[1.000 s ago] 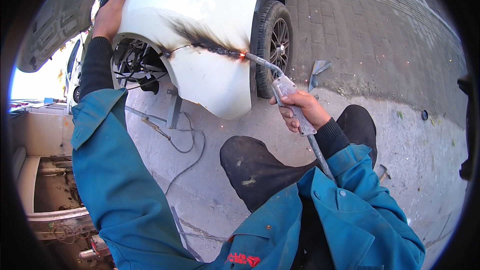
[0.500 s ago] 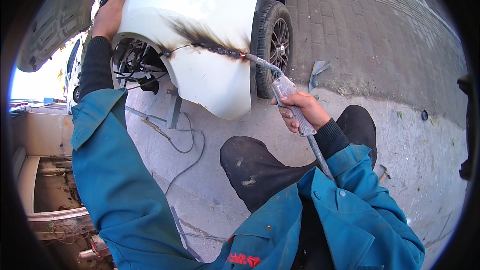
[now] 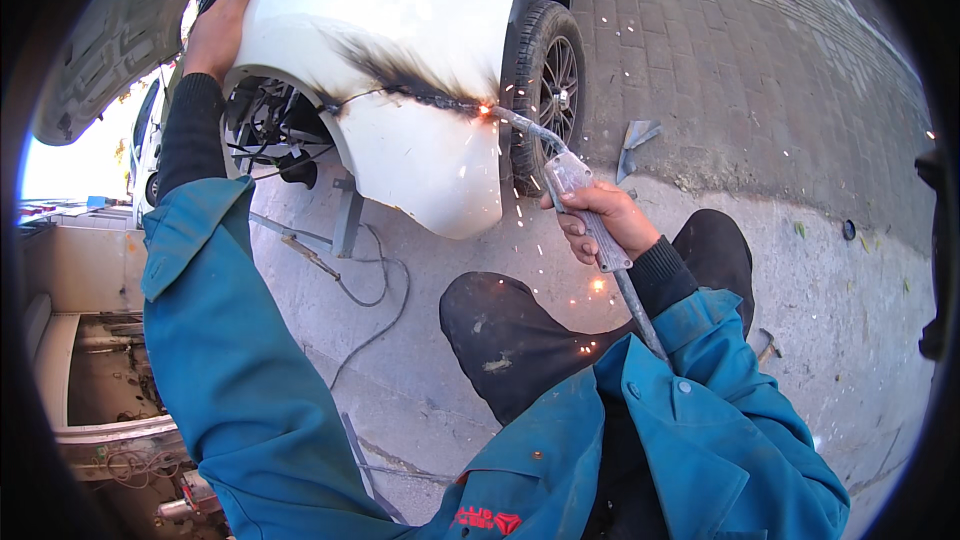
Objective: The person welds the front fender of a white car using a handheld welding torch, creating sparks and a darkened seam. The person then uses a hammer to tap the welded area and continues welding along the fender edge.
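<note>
Reaching out from the blue-green jacket (image 3: 690, 425), a grey cable (image 3: 642, 318) enters the lower end of the welding torch (image 3: 568, 172). I suppose this cable is rather stiff and pulls a little on the wrist, so it is better to leave it in an easy curve. The right hand (image 3: 622, 218) has its grip closed around the grey handle (image 3: 613, 255) of the torch. This handle looks hard and not very heavy, perhaps a bit smooth; its middle is the proper place to hold, because the bent neck (image 3: 525, 126) is probably very hot toward the tip. The tip is at a glowing spot (image 3: 485, 110) on the white body panel (image 3: 430, 165), and bright sparks (image 3: 598, 286) are scattered below. The panel seems thin sheet, stiff in its curve but easily warped by heat; one should touch it only well apart from the blackened line (image 3: 440, 100). Farther away, the left hand (image 3: 218, 35) rests at the panel's upper left edge; whether its grip curls under this edge, I cannot tell.
</note>
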Demonstrator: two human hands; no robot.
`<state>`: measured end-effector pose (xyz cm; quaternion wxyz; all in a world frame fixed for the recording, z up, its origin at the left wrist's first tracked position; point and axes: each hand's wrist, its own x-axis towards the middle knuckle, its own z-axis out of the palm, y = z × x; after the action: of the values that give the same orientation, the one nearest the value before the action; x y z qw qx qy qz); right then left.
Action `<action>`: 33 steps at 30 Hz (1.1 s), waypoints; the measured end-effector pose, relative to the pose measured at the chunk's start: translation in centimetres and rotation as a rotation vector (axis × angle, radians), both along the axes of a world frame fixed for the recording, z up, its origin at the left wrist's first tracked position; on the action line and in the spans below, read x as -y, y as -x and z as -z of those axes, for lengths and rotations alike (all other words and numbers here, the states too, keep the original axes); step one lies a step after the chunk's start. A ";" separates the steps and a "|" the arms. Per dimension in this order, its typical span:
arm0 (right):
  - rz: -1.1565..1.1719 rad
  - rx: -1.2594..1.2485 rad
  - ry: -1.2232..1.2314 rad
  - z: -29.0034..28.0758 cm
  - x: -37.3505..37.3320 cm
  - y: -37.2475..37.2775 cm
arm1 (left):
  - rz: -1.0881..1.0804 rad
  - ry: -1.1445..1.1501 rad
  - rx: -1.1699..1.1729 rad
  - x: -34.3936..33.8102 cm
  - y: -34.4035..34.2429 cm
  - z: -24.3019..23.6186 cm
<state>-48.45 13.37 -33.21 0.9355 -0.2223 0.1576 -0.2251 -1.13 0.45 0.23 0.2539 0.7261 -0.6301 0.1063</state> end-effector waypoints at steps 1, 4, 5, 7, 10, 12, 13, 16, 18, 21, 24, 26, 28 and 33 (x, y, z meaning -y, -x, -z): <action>0.001 -0.004 0.010 0.0 0.0 0.0 | -0.007 0.002 -0.014 0.0 0.1 0.0; 0.008 -0.005 0.015 0.0 0.0 0.0 | -0.029 0.001 -0.014 -0.1 0.2 0.0; 0.011 -0.017 0.018 0.0 0.0 0.0 | -0.042 0.003 -0.020 -0.1 0.2 0.0; 0.010 -0.010 0.020 -0.1 0.0 -0.1 | -0.014 -0.003 -0.004 -0.1 0.2 -0.1; 0.016 0.001 0.010 -0.1 0.0 -0.1 | -0.001 -0.009 -0.006 -0.1 0.2 0.0; 0.017 -0.007 0.007 -0.1 -0.1 -0.1 | 0.010 -0.013 0.014 -0.2 0.3 0.0; 0.018 -0.007 0.005 -0.1 -0.1 -0.1 | 0.019 -0.015 0.036 -0.2 0.3 0.0; 0.017 0.000 0.000 -0.1 -0.1 -0.1 | 0.015 -0.016 0.035 -0.3 0.4 0.0; 0.018 -0.001 0.000 -0.1 -0.1 -0.1 | -0.004 -0.020 0.012 -0.3 0.3 0.1; 0.022 -0.013 0.004 -0.1 0.0 -0.1 | -0.016 -0.031 0.013 -0.1 0.1 0.0; 0.024 -0.020 0.003 -0.1 0.0 -0.1 | 0.004 -0.040 0.071 -0.1 -0.1 -0.1; 0.023 -0.018 0.009 0.0 0.0 -0.1 | 0.003 -0.043 0.091 -0.1 -0.2 -0.1; 0.020 -0.012 0.024 0.0 0.1 -0.1 | 0.008 -0.052 0.180 -0.2 -0.4 0.1; 0.016 -0.026 0.029 0.0 0.1 0.0 | 0.049 -0.050 0.362 0.0 -1.0 0.0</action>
<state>-48.41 13.27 -33.20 0.9282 -0.2373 0.1684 -0.2320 -0.09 0.48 0.21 0.1208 0.6856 -0.6854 0.2132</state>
